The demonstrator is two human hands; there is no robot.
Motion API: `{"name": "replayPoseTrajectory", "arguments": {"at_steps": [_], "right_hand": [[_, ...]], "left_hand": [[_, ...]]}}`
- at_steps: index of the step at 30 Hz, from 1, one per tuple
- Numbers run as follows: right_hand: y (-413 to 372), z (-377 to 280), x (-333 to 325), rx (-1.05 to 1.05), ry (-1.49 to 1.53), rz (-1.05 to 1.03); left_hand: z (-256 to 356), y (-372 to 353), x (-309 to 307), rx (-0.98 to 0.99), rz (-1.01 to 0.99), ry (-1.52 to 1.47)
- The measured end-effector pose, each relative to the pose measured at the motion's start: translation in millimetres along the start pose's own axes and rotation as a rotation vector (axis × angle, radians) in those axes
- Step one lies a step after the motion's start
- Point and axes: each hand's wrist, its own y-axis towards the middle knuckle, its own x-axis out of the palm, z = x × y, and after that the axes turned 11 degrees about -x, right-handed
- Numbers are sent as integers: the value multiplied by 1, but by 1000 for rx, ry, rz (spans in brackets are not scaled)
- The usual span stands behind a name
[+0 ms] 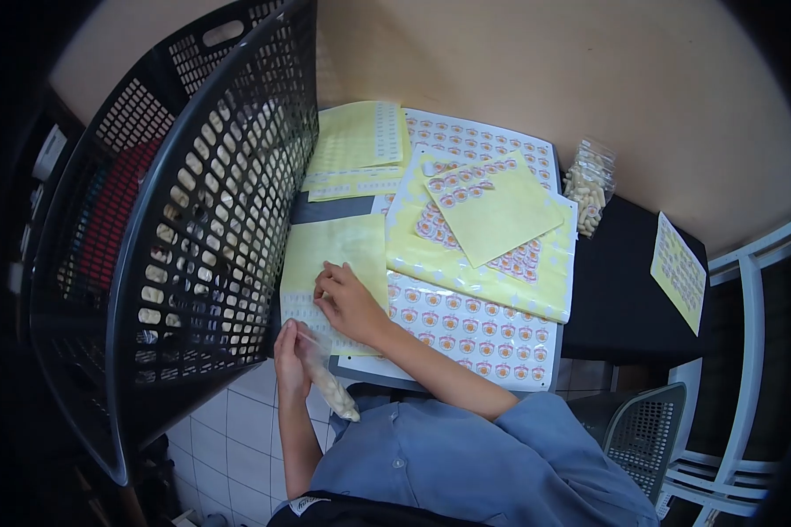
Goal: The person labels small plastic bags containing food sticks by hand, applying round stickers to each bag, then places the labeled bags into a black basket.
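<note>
My left hand [292,358] is closed on the upper end of a clear plastic bag [332,386] of pale pieces, which hangs down in front of my shirt. Over a yellow sheet of small labels [336,250] is my right hand [343,297], its fingers bent above the sheet's lower part. Whether a label is between those fingertips is too small to tell. White sheets with round printed stickers [466,329] lie to the right, with a partly used yellow sticker sheet [499,211] on top of the pile.
A large dark perforated basket [211,211] holding bagged pale pieces stands at the left. Filled bags [589,189] rest at the back right on a black surface [624,263], near another sticker sheet [679,272]. Below right is a grey perforated chair [646,439].
</note>
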Motion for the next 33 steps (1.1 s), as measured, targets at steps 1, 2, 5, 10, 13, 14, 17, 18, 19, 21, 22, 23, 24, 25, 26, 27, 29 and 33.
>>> {"name": "replayPoseTrajectory", "arguments": {"at_steps": [1,2,5,10,13,14,17,18,19,21,22,23,24,25,26,27,29,33], "right_hand": [[3,-2,-2,28,31,75],[8,-5,-8,54,62,149],[15,-13,-40,60,272,267],[5,-49,-94,174,613,168],[-4,-80,-115,173,626,27],[-8,-84,-118,144,532,-3],[-18,-78,-129,163,437,77],[-23,-73,-134,206,446,172],[-27,-70,-141,179,371,315],[-35,-65,-165,263,400,508],[-39,-65,-177,316,440,595],[-44,-66,-186,322,432,608],[-47,-67,-194,324,430,658],[-50,-68,-200,324,427,708],[-51,-68,-203,327,416,725],[-53,-67,-206,302,363,770],[-56,-67,-208,248,305,887],[-63,-54,-210,112,-43,1162]], "left_hand": [[1,-1,5,1,-12,5],[1,-1,10,-1,110,-4],[-2,1,12,20,266,-15],[7,-7,16,127,109,12],[26,-20,60,195,168,40],[27,-18,70,246,171,51],[24,-8,103,287,32,59],[23,-6,118,279,24,69],[24,-6,133,281,-117,74],[25,-5,159,271,-268,83],[25,-2,171,277,-452,187],[23,-1,182,280,-638,290],[21,-2,191,272,-653,294],[19,-3,199,224,-725,285],[16,-4,208,173,-796,276],[12,-4,217,223,-764,269],[4,0,229,235,-770,246],[-6,5,247,224,-771,222]]}}
